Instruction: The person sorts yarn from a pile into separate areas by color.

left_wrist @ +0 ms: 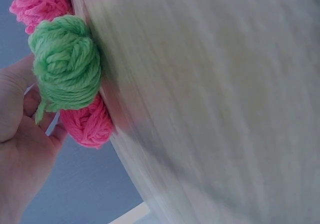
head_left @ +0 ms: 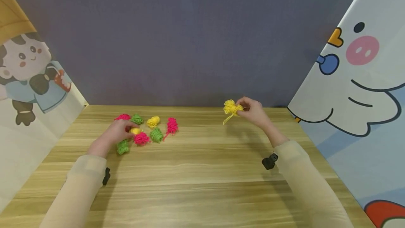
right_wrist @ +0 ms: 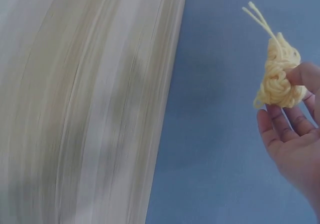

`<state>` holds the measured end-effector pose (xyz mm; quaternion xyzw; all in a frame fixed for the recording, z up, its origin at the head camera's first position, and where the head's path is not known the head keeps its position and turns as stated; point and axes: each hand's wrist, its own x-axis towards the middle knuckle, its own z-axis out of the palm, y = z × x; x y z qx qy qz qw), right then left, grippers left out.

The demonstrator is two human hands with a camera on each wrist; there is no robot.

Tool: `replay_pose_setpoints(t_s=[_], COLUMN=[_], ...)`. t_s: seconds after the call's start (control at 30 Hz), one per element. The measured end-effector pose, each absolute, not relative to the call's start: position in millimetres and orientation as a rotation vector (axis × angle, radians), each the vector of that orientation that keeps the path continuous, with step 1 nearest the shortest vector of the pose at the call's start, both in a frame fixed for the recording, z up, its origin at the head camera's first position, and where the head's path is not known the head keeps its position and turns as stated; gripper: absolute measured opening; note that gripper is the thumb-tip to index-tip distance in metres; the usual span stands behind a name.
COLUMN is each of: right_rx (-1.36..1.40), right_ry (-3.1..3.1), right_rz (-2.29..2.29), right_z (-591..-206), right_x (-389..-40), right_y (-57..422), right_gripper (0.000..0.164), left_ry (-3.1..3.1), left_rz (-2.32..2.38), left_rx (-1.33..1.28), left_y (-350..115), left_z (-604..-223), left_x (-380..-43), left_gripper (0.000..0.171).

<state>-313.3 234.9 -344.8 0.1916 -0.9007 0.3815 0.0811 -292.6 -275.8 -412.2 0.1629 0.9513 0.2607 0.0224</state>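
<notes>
Dark panel (head_left: 190, 38) at the back: fabric-like, matte. Desk (head_left: 196, 185): pale wood grain, flat; looks smooth, so light things could slide if nudged.

Right grip (head_left: 253, 112): thumb and fingers pinching the yellow bundle (head_left: 230, 107) at one side, held up off the desk near the far edge. Left grip (head_left: 115, 131): low in the cluster on the left half; reads as thumb and index pinching the yellow ball (head_left: 135, 131), mostly hidden by hand and neighbours.

Yellow bundle: loopy wound yarn, flared unevenly. Should be very light, soft, squashy, not slippery, hard to break. Real risk is loops pulling out. Take it across the dense middle, not by outer loops.

Yellow ball: rounder, tighter look; should hold shape under a light two-sided pinch. Pink bundle (head_left: 141, 138) sits right against it, could snag and drag along.

Rest of the cluster, same yarn: near green ball (head_left: 122, 147), plump, thick strands; middle green ball (head_left: 156, 135); longish pink bundle (head_left: 172, 126).

Smallest: two loose strands (right_wrist: 262, 21) off the yellow bundle, thin, limp. Don't lift by those.
</notes>
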Motion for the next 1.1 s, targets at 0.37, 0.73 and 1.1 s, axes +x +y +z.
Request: replay_pose_setpoints(t_s=[0.37, 0.73, 1.1], right_rx=[0.528, 0.473, 0.377], right_ry=[-2.720, -2.762, -2.795], right_rz=[1.120, 1.106, 1.066], right_z=[-356.0, -378.7, -411.6], right_x=[-319.2, -326.8, -335.9], right_y=[266.4, 287.1, 303.0], right_gripper=[0.022, 0.023, 0.023], left_ry=[2.954, 2.954, 2.957], left_rz=[0.812, 0.810, 0.796], left_rx=[0.516, 0.527, 0.523], left_y=[-278.1, -277.2, -277.8], left_z=[-415.7, -415.6, -415.6], left_x=[-294.8, -295.0, -294.8], left_gripper=[0.030, 0.030, 0.031])
